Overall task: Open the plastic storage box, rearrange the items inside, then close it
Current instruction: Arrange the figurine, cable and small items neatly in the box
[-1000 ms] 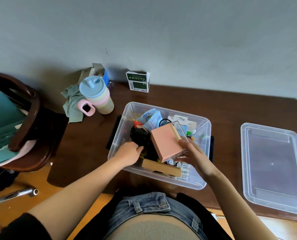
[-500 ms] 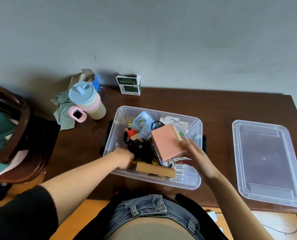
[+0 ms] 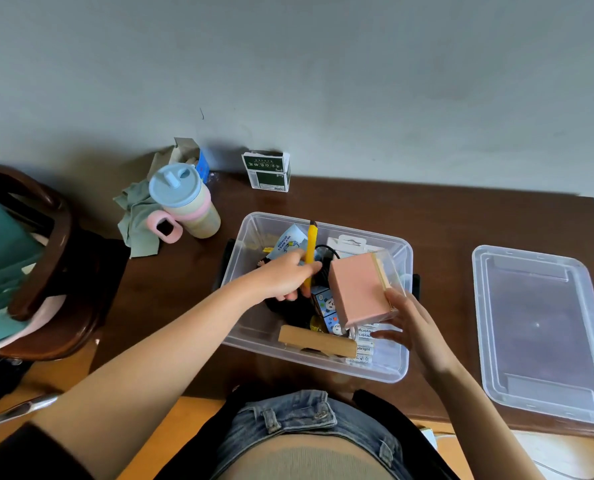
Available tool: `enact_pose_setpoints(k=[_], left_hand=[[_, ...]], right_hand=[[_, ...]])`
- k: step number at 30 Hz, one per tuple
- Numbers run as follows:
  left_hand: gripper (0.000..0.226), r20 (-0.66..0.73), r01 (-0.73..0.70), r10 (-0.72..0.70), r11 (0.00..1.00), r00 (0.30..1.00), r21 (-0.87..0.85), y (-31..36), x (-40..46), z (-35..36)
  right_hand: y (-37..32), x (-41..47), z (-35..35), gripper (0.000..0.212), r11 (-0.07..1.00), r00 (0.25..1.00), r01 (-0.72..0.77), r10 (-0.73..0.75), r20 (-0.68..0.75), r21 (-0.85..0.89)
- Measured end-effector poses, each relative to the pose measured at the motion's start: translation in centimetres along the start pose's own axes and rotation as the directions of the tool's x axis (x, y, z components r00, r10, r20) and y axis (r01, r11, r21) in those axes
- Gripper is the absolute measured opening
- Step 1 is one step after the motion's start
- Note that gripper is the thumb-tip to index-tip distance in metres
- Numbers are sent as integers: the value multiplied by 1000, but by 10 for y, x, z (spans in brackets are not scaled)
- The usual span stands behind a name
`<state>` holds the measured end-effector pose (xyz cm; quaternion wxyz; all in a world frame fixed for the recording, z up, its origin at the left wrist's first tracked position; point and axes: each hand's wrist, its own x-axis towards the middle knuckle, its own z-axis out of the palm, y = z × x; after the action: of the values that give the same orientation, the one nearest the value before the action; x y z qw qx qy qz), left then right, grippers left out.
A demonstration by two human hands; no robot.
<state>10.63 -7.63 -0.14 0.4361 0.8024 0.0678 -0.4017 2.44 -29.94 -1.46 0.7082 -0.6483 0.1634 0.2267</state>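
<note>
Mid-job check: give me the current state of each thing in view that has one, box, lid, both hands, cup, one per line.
Plastic storage box: open, full of items.
Lid: off, flat on the table right of the box.
Left hand: grips a yellow utility knife, raised above the box.
Right hand: holds the pink box, tilted over the box.
Lidded cup: closed, upright.
Green carton: upright by the wall.

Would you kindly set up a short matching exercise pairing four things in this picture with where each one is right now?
Things:
1. pink box
2. yellow pen
3. clear lid
4. lidded cup

Places:
A. flat on the table, right of the storage box
B. held by the left hand
C. standing on the table beside a green cloth
D. held by the right hand

Pairs: 1-D, 2-B, 3-A, 4-C
</note>
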Motion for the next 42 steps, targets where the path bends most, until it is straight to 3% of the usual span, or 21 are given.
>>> enact_pose_setpoints(k=[4, 9, 12, 15, 16, 18, 20, 22, 24, 27, 35, 38, 42], left_hand=[[54, -37, -38, 42, 993, 998, 108, 3, 8, 4], [22, -79, -120, 133, 980, 988, 156, -25, -5, -19], [26, -6, 16, -15, 971, 1000, 237, -49, -13, -31], [7, 36, 158, -180, 930, 983, 331, -65, -10, -27], [5, 0, 177, -185, 941, 983, 288, -66, -9, -23], [5, -89, 160, -158, 987, 983, 24, -61, -7, -17], [6, -208, 55, -94, 981, 973, -188, -51, -11, -19], [17, -285, -72, -4, 964, 958, -257, -45, -21, -30], [29, -238, -193, 128, 943, 963, -273, -43, -35, -42], [43, -108, -278, 266, 954, 958, -110, -47, -54, -55], [88, 56, -261, 255, 946, 965, 192, -69, -46, -70], [105, 123, -280, 251, 865, 960, 417, -60, -37, -72], [108, 211, -279, 186, 729, 960, 625, -46, -26, -75]], right_hand=[[-3, -3, 5, 43, 998, 1000, 29, -29, 5, -49], [-5, -2, 10, 47, 998, 999, 41, -40, 15, -38], [-6, 0, 13, 40, 1000, 999, 28, -27, 25, -2], [-9, 3, 19, 36, 1000, 999, 22, -22, 39, 15], [-10, 3, 21, 36, 1000, 999, 25, -26, 44, 16], [-13, 4, 27, 39, 999, 997, 36, -37, 66, 4], [-17, 5, 36, 50, 999, 994, 41, -37, 103, -32], [-20, 8, 48, 58, 994, 989, 49, -34, 142, -101], [-21, 14, 63, 67, 977, 982, 66, -28, 189, -202], [-21, 30, 87, 77, 949, 965, 79, 5, 264, -307], [-11, 65, 109, 75, 827, 909, 186, 60, 412, -531], [-11, 66, 107, 79, 798, 897, 221, 59, 438, -560], [-10, 66, 108, 79, 755, 900, 279, 9, 435, -594]])
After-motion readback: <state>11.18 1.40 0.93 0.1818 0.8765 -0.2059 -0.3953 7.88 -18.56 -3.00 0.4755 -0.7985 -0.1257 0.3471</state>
